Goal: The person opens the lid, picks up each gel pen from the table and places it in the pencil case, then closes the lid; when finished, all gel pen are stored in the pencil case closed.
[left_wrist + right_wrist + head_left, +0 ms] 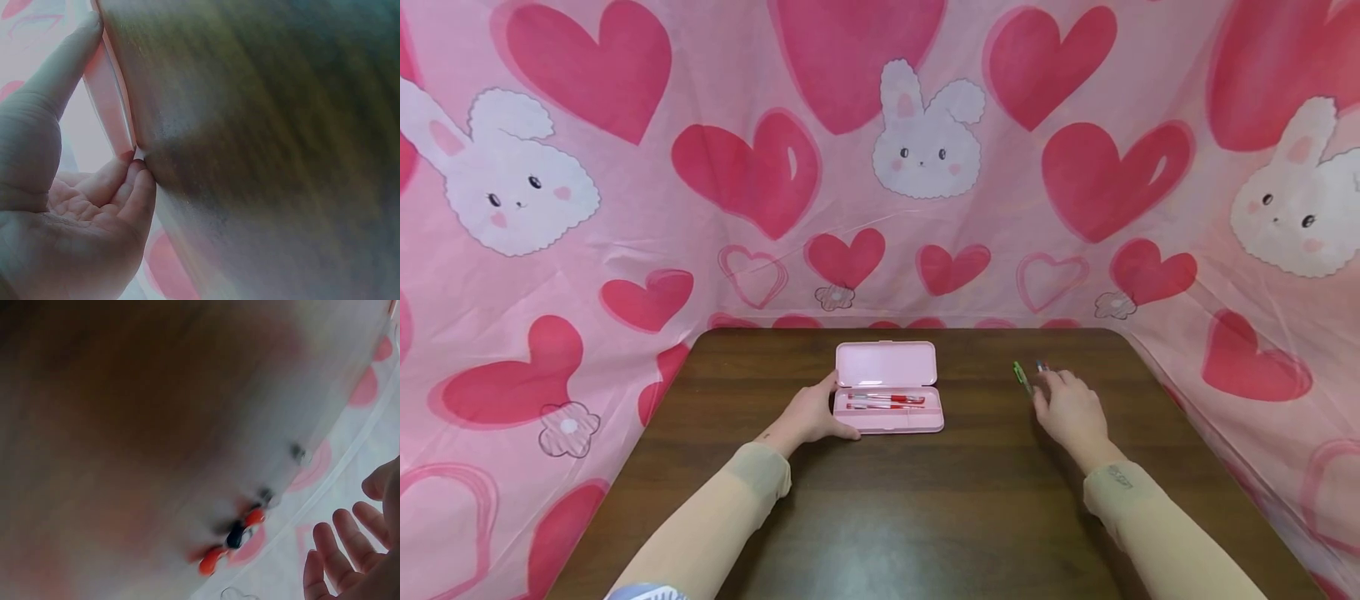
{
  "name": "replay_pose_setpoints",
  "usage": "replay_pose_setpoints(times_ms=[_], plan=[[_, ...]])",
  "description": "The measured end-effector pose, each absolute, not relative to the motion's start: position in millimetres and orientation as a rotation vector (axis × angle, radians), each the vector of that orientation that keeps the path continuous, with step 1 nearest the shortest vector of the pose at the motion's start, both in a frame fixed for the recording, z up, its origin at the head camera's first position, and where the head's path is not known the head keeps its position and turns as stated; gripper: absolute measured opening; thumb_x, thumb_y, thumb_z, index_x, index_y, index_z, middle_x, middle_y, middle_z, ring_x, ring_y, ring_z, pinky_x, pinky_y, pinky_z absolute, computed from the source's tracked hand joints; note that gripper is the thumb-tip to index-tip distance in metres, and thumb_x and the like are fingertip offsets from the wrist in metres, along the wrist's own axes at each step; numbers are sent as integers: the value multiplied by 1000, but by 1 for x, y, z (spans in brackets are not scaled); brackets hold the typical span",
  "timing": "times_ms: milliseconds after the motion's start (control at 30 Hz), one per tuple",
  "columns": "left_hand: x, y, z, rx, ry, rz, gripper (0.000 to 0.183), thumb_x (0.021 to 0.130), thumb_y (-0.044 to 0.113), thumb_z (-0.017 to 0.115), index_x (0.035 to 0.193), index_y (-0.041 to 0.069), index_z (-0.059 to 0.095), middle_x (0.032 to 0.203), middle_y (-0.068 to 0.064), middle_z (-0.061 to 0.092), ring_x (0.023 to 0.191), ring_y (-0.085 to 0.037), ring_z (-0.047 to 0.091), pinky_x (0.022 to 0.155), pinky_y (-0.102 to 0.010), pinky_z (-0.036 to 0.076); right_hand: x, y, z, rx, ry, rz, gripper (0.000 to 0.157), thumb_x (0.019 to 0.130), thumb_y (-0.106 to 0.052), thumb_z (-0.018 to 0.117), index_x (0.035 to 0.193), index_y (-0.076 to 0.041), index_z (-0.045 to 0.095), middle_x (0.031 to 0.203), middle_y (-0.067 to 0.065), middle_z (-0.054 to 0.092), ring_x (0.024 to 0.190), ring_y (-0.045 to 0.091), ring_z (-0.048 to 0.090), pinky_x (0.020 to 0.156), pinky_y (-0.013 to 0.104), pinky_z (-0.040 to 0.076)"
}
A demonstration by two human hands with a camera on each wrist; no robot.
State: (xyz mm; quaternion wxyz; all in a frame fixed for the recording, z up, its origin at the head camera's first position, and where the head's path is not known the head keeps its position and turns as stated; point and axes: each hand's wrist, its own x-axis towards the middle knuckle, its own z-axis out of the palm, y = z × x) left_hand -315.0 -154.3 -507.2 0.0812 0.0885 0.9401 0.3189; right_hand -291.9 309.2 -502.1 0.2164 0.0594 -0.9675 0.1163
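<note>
A pink pencil case (888,421) lies with its lid (886,364) raised back, and several red-and-clear pens (883,400) rest inside. My left hand (811,414) holds the case's left end, thumb along the front edge and fingers at the side. In the left wrist view the thumb (69,62) lies against the pink case wall (111,103). On the right, my right hand (1070,410) reaches low over the table beside a green pen (1022,377). A dark-tipped pen (1042,365) shows partly beyond its fingers. In the right wrist view the fingers (337,562) are spread with nothing between them.
The brown wooden table (880,517) has a pink cloth (925,225) with hearts and rabbits hanging behind and at both sides. Small red and black items (234,536) appear blurred near the table edge in the right wrist view.
</note>
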Motion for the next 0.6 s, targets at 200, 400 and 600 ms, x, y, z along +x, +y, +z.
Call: replay_pose_setpoints(times_ms=[200,400,600], plan=[[-314,-155,-508,262,2812,944,131,71,49,103,176,22,29,169,-12,54,152,-39,53,127,-65,43,-287,326,-503,78,-2686,314,33,101,-17,67,124,6,70,117,34,70,101,58,68,84,73,56],[-314,-155,-507,242,2812,924,132,71,48,104,176,22,28,169,-12,53,153,-40,53,127,-65,43,-284,342,-504,-88,-2803,329,42,103,-20,60,133,9,63,125,38,64,107,61,63,88,75,54],[-314,-154,-505,243,2805,938,131,72,47,103,176,22,28,169,-13,53,153,-41,52,126,-67,43,-282,355,-501,-244,-2949,402,45,104,-20,50,137,10,56,129,41,56,111,65,60,87,77,52]])
